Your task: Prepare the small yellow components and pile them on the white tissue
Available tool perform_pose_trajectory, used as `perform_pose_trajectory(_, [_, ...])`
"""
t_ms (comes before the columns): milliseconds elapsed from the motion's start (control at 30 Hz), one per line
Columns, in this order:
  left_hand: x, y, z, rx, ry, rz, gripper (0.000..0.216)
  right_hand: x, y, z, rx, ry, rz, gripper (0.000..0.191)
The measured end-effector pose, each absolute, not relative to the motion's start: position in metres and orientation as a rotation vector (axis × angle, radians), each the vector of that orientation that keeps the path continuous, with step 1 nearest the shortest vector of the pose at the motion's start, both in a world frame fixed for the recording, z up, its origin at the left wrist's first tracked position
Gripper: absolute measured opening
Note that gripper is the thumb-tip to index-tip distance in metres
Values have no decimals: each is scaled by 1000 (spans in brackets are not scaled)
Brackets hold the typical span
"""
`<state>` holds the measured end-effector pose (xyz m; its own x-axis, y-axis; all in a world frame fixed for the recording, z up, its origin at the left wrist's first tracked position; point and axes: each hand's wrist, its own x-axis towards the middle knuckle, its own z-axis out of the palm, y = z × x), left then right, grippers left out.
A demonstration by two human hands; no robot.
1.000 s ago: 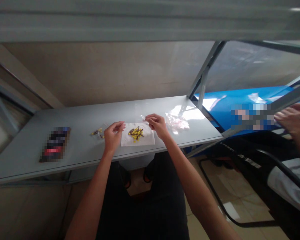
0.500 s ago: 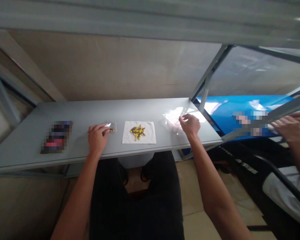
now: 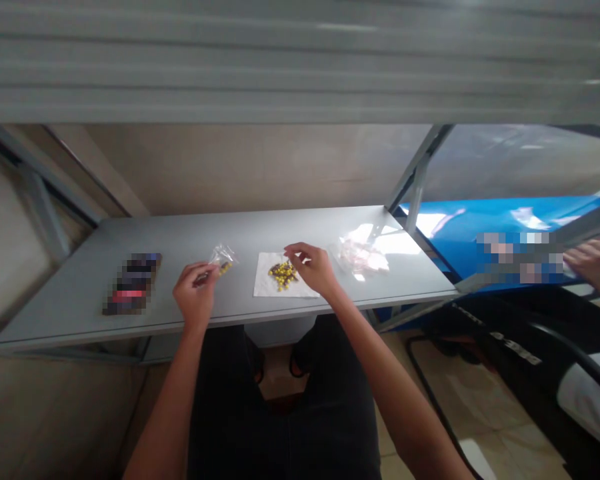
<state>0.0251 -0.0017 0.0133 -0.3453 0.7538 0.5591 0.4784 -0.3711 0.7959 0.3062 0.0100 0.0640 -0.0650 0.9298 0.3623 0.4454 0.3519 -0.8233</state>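
In my left hand (image 3: 196,287), fingers closed, is a small clear plastic bag (image 3: 223,254) with a few yellow and dark pieces at its bottom. My right hand (image 3: 313,265) hovers at the edge of a heap of small yellow and dark brown pieces (image 3: 283,275). Its thumb and forefinger are pinched together; whatever lies between them is too small to make out. The heap rests on a square white cloth (image 3: 263,287), partly covered by that hand.
A loose pile of clear plastic bags (image 3: 364,257) lies at the right of the grey table (image 3: 240,223). A blurred-out flat object (image 3: 133,283) is at the left. Overhead runs a grey metal shelf (image 3: 280,73). Another person's hand (image 3: 597,263) is beside the blue table (image 3: 460,230).
My right hand has moved left from the pile of clear bags to the heap on the cloth. My left hand has lifted the small bag slightly and turned. The camera view has tilted upward.
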Motion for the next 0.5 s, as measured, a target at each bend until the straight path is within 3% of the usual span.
perform_pose_trajectory(167, [45, -11, 7, 1288, 1283, 1767, 33, 257, 18, 64, -1119, -1686, 1057, 32])
perform_pose_trajectory(500, [39, -13, 5, 1452, 1321, 1634, 31, 239, 28, 63, -1182, -1671, 1195, 15])
